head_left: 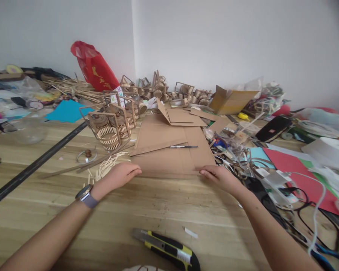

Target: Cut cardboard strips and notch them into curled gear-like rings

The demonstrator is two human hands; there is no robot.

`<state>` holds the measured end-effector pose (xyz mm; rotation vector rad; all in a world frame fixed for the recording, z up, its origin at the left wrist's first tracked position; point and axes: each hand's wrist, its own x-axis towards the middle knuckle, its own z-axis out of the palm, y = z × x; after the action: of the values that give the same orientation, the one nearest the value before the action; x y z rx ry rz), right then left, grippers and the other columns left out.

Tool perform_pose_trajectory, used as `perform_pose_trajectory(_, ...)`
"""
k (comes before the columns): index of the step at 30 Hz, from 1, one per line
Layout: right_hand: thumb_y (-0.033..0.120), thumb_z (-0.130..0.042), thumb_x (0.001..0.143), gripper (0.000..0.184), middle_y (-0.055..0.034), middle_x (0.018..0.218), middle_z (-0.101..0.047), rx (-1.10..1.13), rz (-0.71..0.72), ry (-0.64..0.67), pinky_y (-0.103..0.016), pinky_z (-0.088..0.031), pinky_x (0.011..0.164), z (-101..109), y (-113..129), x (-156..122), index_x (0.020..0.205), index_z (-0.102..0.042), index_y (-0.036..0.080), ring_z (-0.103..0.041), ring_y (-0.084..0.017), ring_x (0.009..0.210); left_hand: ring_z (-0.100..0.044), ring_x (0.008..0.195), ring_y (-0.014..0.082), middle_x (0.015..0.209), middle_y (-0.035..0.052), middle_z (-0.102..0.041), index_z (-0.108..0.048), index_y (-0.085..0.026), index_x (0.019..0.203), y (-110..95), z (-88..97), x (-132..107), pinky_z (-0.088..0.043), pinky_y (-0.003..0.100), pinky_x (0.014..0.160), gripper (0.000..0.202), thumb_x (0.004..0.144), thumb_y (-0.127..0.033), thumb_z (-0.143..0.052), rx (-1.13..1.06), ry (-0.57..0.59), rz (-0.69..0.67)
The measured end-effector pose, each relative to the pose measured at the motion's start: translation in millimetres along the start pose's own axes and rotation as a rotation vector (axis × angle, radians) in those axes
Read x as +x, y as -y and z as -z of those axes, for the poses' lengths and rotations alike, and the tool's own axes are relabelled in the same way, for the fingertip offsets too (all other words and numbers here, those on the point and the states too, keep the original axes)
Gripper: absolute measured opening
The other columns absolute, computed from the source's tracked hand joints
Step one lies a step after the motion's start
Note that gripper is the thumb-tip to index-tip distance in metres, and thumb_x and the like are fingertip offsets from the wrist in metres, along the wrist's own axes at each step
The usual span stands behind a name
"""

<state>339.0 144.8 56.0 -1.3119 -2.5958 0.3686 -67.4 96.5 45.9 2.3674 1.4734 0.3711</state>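
Observation:
A flat brown cardboard sheet (169, 162) lies on the wooden table in front of me. My left hand (125, 173) pinches its near left corner. At the near right corner my right hand (214, 176) grips the same sheet, fingers closed. On the cardboard rest a thin wooden strip (159, 146) and a dark pen (183, 146). Closer to me, a yellow and black utility knife (168, 248) lies on the table. Light wooden sticks (107, 165) are scattered just beyond my left wrist.
Small woven baskets (109, 136) stand at the left, with more along the wall. Folded cardboard (183, 116) lies behind the sheet. Cords, papers and a red sheet (299, 177) crowd the right side. A black strip (45, 162) crosses the left of the table.

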Motion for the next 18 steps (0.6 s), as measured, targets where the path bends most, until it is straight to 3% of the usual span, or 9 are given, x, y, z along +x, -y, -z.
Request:
perform_pose_trajectory(3,0.045,-0.034,0.098,0.045,-0.0059,0.069,-0.070,-0.005,-0.007,0.009,-0.025,-0.043,0.057,-0.1,1.6,1.5,0.074,-0.065,0.022,-0.062,-0.017,0.061,-0.065,0.080,0.0187,0.087,0.0028,-0.072,-0.067,-0.020,0.088,3.5,5.4,1.1,-0.046,0.026,0.072,0.034,0.098,-0.036,-0.039,-0.063,0.028,-0.020)
perform_pose_trajectory(6,0.043,-0.037,0.096,0.041,-0.0051,0.069,-0.070,-0.024,-0.006,-0.058,-0.027,-0.046,0.061,1.4,1.2,6.0,0.075,-0.066,0.022,-0.063,-0.018,0.064,-0.064,0.078,0.0169,0.085,0.0012,-0.071,-0.065,-0.020,0.088,5.3,7.6,-1.0,-0.047,0.024,0.071,0.034,0.097,-0.036,-0.037,-0.104,0.027,-0.031)
perform_pose_trajectory(8,0.041,-0.040,0.095,0.035,-0.0086,0.085,-0.073,-0.051,-0.016,-0.177,-0.033,-0.049,0.076,5.4,0.8,9.6,0.089,-0.069,0.022,-0.066,-0.023,0.081,-0.064,0.078,0.0167,0.084,0.0010,-0.071,-0.064,-0.020,0.087,7.1,8.4,-2.2,-0.048,0.024,0.072,0.035,0.098,-0.037,-0.035,-0.111,-0.005,-0.020)
perform_pose_trajectory(11,0.037,-0.041,0.095,0.035,-0.0170,0.120,-0.065,-0.106,-0.085,-0.474,-0.049,-0.040,0.099,16.3,2.2,16.0,0.113,-0.065,0.019,-0.056,-0.031,0.115,-0.065,0.082,0.0182,0.088,0.0024,-0.071,-0.064,-0.020,0.089,12.8,10.3,0.8,-0.049,0.026,0.076,0.037,0.098,-0.038,-0.034,-0.093,-0.097,0.027)
perform_pose_trajectory(14,0.034,-0.040,0.097,0.032,-0.0170,0.121,-0.062,-0.141,-0.153,-0.722,-0.050,-0.038,0.101,27.6,4.9,29.4,0.115,-0.063,0.020,-0.053,-0.031,0.118,-0.065,0.089,0.0214,0.096,0.0054,-0.072,-0.065,-0.019,0.092,20.3,12.6,13.8,-0.050,0.030,0.081,0.038,0.099,-0.037,-0.032,-0.049,-0.203,0.085)
perform_pose_trajectory(16,0.033,-0.041,0.097,0.029,-0.0148,0.113,-0.066,-0.153,-0.154,-0.720,-0.047,-0.041,0.099,31.4,5.0,45.9,0.106,-0.065,0.021,-0.057,-0.029,0.111,-0.064,0.099,0.0255,0.106,0.0106,-0.071,-0.065,-0.016,0.101,21.9,13.2,26.5,-0.049,0.037,0.089,0.037,0.099,-0.033,-0.032,-0.006,-0.289,0.130)
perform_pose_trajectory(18,0.030,-0.043,0.097,0.027,-0.0134,0.107,-0.068,-0.166,-0.148,-0.635,-0.044,-0.044,0.096,31.3,2.1,68.7,0.100,-0.067,0.020,-0.059,-0.028,0.107,-0.055,0.117,0.0323,0.123,0.0178,-0.063,-0.061,-0.012,0.116,16.1,11.5,38.1,-0.040,0.049,0.102,0.035,0.098,-0.029,-0.036,0.049,-0.396,0.176)
